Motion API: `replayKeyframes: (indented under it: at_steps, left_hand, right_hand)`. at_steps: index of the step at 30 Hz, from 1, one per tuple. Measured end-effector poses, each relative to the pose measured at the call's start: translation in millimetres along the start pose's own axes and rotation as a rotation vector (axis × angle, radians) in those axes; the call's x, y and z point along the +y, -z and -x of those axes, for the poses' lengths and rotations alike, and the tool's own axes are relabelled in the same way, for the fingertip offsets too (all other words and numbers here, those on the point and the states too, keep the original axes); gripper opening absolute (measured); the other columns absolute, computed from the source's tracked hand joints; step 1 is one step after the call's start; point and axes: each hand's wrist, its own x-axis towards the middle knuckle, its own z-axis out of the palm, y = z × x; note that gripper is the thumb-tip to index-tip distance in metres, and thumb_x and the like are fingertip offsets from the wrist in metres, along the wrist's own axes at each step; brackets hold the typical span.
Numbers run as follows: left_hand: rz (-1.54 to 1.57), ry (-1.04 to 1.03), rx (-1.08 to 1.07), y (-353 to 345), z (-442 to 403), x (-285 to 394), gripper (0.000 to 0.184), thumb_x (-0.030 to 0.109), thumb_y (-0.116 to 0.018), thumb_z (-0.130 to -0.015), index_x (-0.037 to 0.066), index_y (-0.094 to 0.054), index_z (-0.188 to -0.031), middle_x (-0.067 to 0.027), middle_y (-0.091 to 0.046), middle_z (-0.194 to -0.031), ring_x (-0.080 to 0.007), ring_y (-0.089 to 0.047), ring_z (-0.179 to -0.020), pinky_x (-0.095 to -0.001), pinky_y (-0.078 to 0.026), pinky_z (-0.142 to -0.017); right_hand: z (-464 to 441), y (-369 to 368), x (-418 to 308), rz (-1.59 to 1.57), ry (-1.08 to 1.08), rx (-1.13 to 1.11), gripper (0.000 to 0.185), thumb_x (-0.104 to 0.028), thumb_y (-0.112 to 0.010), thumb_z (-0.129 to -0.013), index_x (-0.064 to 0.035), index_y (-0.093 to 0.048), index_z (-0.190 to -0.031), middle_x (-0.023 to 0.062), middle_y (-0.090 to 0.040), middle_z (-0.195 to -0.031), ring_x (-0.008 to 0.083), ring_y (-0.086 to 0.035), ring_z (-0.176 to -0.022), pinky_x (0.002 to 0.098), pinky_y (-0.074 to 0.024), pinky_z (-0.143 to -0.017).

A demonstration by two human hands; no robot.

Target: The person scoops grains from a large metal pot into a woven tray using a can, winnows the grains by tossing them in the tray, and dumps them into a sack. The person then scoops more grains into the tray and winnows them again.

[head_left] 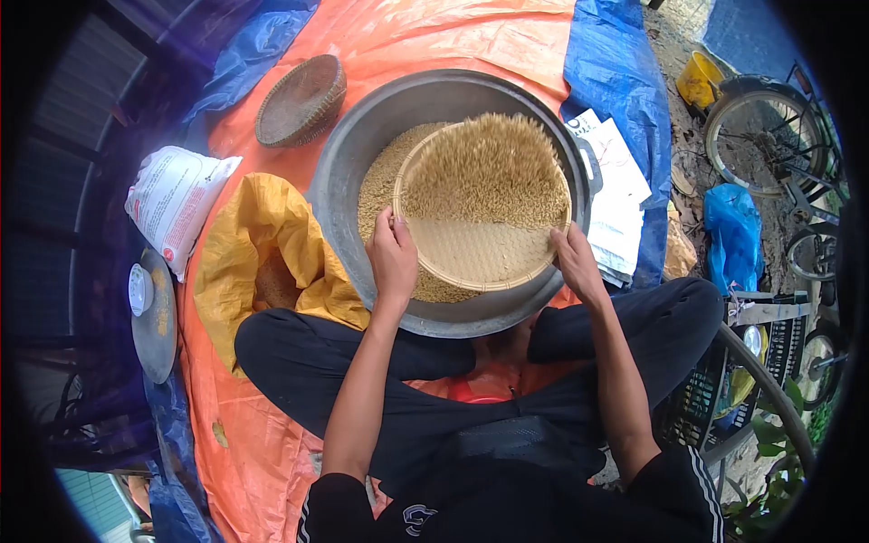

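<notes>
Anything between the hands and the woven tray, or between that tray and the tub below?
Nothing visible. The left hand and right hand hold the woven tray by opposite sides, over the grey tub; the tray hides what lies directly beneath, but around it only grain shows in the tub.

- Main support: orange tarp [453,36] spread on the ground, creased, blue sheeting [611,72] along both sides.
- On orange, mid: big round grey basin [344,172], grain inside.
- Upper left of basin: woven basket [301,100], apart from it, leaning.
- Left, just beside basin: yellow sack [240,235], mouth open, brownish contents.
- Left edge: plump white printed sack [181,195]; below it, round grey tray [156,330].
- Lower left: small yellowish leaf [220,433].
- Right of basin, onto the blue: flat white sheets [620,181], overlapping.
- Bare ground [674,36], far right: yellow bucket [699,80], bicycle [797,185], blue plastic bag [731,235].
</notes>
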Motion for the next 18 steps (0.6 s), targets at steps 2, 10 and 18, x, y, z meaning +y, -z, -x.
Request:
replayKeyframes:
  at_steps: [2,10,18]
  left_hand:
    - [-0.071,0.004,-0.04,-2.3,1.2,-5.3,0.023,0.009,-0.046,-0.094,-0.007,-0.056,-0.107,-0.0209,-0.064,-0.081,-0.0368,-0.063,-0.076,-0.0438,-0.046,-0.067]
    - [0.052,-0.039,0.049,-5.1,0.3,-1.0,0.022,0.008,-0.046,-0.094,-0.007,-0.056,-0.107,-0.021,-0.063,-0.081,-0.0365,-0.062,-0.076,-0.0439,-0.046,-0.069]
    - [-0.037,0.01,-0.041,-3.8,0.5,-9.3,0.019,0.008,-0.047,-0.094,-0.005,-0.056,-0.103,-0.0197,-0.062,-0.079,-0.035,-0.062,-0.074,-0.0441,-0.045,-0.066]
  right_hand:
    - [-0.2,3.9,-0.3,0.018,-0.035,-0.014,0.022,-0.02,-0.044,-0.099,0.0016,-0.047,-0.098,0.0,-0.046,-0.069,0.0072,-0.041,-0.058,0.026,-0.037,-0.051]
    - [4.4,0.3,-1.3,0.053,0.098,0.031,0.023,-0.02,-0.044,-0.099,0.0025,-0.049,-0.101,0.0021,-0.048,-0.069,0.0091,-0.044,-0.058,0.0271,-0.0388,-0.053]
    - [1.1,1.8,6.3,0.052,-0.035,-0.06,0.022,-0.019,-0.044,-0.099,0.002,-0.05,-0.1,0.0001,-0.048,-0.068,0.0077,-0.042,-0.058,0.0255,-0.0371,-0.052]
